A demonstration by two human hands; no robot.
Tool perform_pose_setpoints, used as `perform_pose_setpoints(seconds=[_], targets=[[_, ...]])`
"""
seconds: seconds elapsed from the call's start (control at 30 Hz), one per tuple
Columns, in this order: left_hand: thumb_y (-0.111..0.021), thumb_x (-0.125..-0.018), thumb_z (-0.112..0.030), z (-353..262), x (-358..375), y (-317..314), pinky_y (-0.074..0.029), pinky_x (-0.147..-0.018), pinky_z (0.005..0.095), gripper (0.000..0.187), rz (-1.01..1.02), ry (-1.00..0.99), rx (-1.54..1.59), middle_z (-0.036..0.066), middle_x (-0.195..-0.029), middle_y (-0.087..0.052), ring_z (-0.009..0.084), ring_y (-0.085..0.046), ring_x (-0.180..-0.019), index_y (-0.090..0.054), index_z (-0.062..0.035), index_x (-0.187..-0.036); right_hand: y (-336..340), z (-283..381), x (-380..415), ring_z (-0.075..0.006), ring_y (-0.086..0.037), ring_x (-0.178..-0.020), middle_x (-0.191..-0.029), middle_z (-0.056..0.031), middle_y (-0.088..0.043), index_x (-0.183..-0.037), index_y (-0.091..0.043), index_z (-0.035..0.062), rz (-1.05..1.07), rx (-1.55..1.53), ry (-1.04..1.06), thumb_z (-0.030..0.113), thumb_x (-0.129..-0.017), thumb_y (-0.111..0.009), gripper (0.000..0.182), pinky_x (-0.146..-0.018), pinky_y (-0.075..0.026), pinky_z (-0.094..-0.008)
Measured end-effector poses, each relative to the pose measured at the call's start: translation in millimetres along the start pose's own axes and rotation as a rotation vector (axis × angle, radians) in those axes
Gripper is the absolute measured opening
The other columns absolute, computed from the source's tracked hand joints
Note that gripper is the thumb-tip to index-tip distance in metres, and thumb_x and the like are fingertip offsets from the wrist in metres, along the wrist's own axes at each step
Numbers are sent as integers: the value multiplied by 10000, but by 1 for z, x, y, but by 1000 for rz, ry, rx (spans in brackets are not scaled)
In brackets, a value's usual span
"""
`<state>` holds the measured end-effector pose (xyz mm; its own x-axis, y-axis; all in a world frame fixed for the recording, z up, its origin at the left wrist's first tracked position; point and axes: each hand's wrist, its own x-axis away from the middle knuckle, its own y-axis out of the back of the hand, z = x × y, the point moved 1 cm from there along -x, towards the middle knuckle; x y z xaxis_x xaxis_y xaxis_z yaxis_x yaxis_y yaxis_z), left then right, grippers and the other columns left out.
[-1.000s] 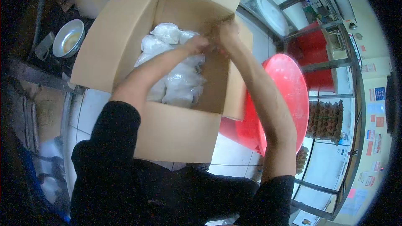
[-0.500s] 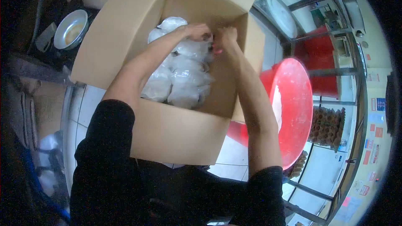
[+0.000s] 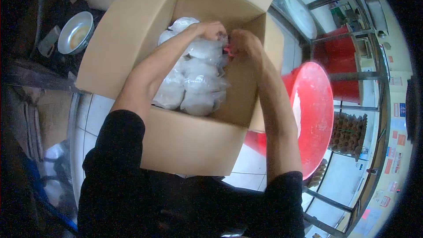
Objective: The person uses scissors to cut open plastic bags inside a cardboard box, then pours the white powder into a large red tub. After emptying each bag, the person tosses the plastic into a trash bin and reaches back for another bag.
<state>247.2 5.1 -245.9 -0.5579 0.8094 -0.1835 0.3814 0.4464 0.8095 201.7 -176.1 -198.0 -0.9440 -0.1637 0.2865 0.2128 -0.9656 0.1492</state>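
Observation:
Inside an open cardboard box (image 3: pixel 194 141) lie several clear plastic bags (image 3: pixel 199 79) with whitish contents, in rows on the left side. My left hand (image 3: pixel 213 31) is closed at the top of one of the upper bags. Just right of it, my right hand (image 3: pixel 244 43) is also closed, its fingers blurred and partly hidden. A small red piece (image 3: pixel 228 50) shows between the two hands, at the neck of the bag. What exactly each hand pinches is too small to tell.
A large red tub (image 3: pixel 315 119) with white stuff inside stands right of the box. A metal bowl (image 3: pixel 76 32) sits at the upper left. Egg trays (image 3: pixel 348 134) and metal shelf bars are at the right. White floor tiles (image 3: pixel 249 163) show below the box.
My right hand has turned and shifted slightly right. My left hand stays at the same bag. The whole view has shifted a little.

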Motion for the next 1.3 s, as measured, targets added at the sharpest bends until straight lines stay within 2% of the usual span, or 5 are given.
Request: perform_pose_setpoints(seconds=[0.6,0.77,0.9,1.17,1.3], targets=[[-542,-786,-244,32,-2,16,-351,-543,360,267,-201,34,156,112,-556,-432,168,-406,-554,-491,-6,-677,-19,-10,-1,-262,-602,-675,-827,-162,-617,-828,-572,-9,147,268,-30,215,-733,-638,253,-601,-483,-338],[-504,-816,-198,16,0,30,-392,-555,324,206,-332,270,443,85,-603,-485,139,-456,-580,-548,-1,-775,-41,6,-41,-246,-618,-686,-826,-134,-642,-812,-633,6,475,1505,274,328,-665,-692,359,-608,-492,-349],[-489,-846,-251,8,-16,48,-429,-564,321,252,-474,208,229,77,-628,-525,122,-520,-632,-568,-18,-791,-92,-16,-22,-269,-624,-779,-863,-108,-652,-846,-666,49,629,1338,278,319,-595,-754,379,-696,-490,-362],[-297,-855,-600,8,21,21,-472,-730,389,686,172,965,865,118,-851,-606,253,-577,-772,-527,2,-1091,-70,81,52,-227,-636,-821,-883,-88,-654,-865,-666,102,207,1751,105,260,-710,-627,224,-676,-501,-365],[-499,-847,-336,92,27,-24,-475,-811,390,501,561,536,1086,152,-1018,-573,239,-591,-881,-418,-26,-1232,-17,67,13,-217,-640,-804,-863,-65,-659,-840,-671,135,6,1548,6,175,-743,-573,143,-623,-500,-340]])
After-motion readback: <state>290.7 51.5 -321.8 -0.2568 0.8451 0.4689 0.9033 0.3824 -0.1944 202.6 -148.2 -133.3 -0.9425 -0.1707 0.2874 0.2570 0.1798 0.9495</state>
